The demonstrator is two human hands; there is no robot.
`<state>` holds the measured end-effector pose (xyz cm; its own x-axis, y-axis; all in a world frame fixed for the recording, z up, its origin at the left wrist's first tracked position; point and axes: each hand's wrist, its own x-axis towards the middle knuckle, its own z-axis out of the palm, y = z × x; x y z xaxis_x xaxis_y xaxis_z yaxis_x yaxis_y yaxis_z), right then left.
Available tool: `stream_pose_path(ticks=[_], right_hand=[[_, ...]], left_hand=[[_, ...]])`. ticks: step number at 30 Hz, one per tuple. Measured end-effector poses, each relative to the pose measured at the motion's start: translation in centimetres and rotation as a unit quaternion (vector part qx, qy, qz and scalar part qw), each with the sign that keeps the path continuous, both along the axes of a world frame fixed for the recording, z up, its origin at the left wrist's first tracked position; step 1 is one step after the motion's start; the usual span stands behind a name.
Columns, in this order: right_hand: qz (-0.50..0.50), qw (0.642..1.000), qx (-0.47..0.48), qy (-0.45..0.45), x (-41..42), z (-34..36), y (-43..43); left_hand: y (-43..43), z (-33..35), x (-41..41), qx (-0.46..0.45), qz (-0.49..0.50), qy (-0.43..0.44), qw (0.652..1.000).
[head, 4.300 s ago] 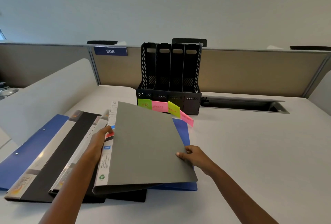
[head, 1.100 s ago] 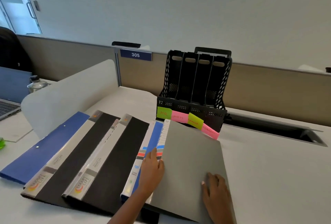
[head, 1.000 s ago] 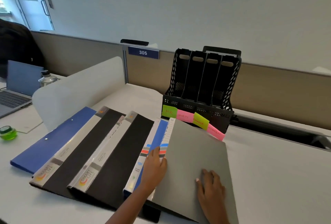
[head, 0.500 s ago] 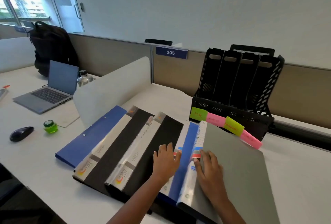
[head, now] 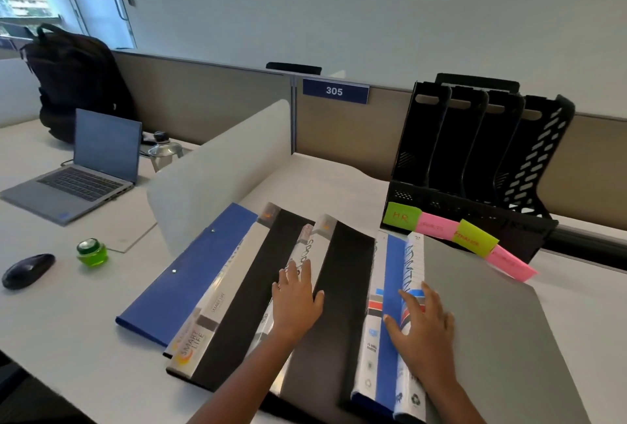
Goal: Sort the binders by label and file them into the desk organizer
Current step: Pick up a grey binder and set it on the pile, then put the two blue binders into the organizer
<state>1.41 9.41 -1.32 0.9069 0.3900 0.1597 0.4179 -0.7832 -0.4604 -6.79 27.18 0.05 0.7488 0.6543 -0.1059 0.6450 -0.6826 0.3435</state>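
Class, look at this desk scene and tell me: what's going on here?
A person has binders fanned out on the desk. The left hand lies flat on the black binders. The right hand lies on the grey binder's labelled spine, beside a blue binder. The black desk organizer behind them, with sticky notes along its front, holds no binder yet.

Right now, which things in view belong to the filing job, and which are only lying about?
For the job: binders, desk organizer, sticky labels.
Lying about: laptop, mouse, green jar, bottle, backpack.
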Motion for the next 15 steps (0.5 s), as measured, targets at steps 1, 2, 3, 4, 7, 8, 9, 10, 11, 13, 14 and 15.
stream_pose_path(ticks=[1, 2, 3, 4, 7, 8, 9, 10, 11, 13, 14, 15], right_hand=[[-0.003, 1.0, -0.001, -0.001, 0.1, -0.1, 0.0], [-0.004, 1.0, 0.003, -0.006, 0.2, -0.2, 0.0], [-0.006, 1.0, 0.005, 0.0, 0.2, 0.1, 0.0], [-0.005, 1.0, 0.005, 0.011, 0.3, 0.3, -0.1], [-0.011, 0.999, -0.001, 0.032, 0.3, 0.7, -0.2], [-0.031, 0.999, -0.001, 0.033, 0.3, 0.8, -0.2], [-0.06, 0.998, -0.005, 0.032, 0.2, 0.9, -0.2], [-0.093, 0.995, -0.018, 0.032, 0.2, 1.1, -0.2], [-0.124, 0.99, -0.042, 0.042, 0.1, 1.3, -0.2], [-0.16, 0.978, -0.094, 0.09, 0.0, 1.6, -0.2], [-0.164, 0.973, -0.113, 0.117, 0.0, 1.7, -0.3], [-0.164, 0.968, -0.126, 0.14, -0.1, 1.8, -0.2]], left_hand=[[0.1, 0.0, 0.1, -0.001, -0.002, -0.003, 1.0], [0.1, 0.0, 0.2, 0.001, -0.003, -0.003, 1.0], [0.2, -0.1, 0.2, 0.008, -0.004, -0.001, 1.0], [0.3, -0.2, 0.3, 0.016, -0.008, -0.001, 1.0], [-0.5, 0.0, 0.4, 0.054, -0.031, -0.037, 0.997], [-0.8, 0.2, 0.5, 0.075, -0.042, -0.065, 0.994], [-1.3, 0.5, 0.5, 0.08, -0.051, -0.096, 0.991], [-1.8, 0.6, 0.6, 0.091, -0.064, -0.126, 0.986], [-2.4, 0.9, 0.7, 0.056, -0.077, -0.131, 0.987], [-3.5, 0.9, 1.1, -0.057, -0.088, -0.109, 0.989], [-3.9, 0.9, 1.4, -0.096, -0.089, -0.1, 0.986], [-4.4, 1.0, 1.7, -0.128, -0.091, -0.095, 0.983]])
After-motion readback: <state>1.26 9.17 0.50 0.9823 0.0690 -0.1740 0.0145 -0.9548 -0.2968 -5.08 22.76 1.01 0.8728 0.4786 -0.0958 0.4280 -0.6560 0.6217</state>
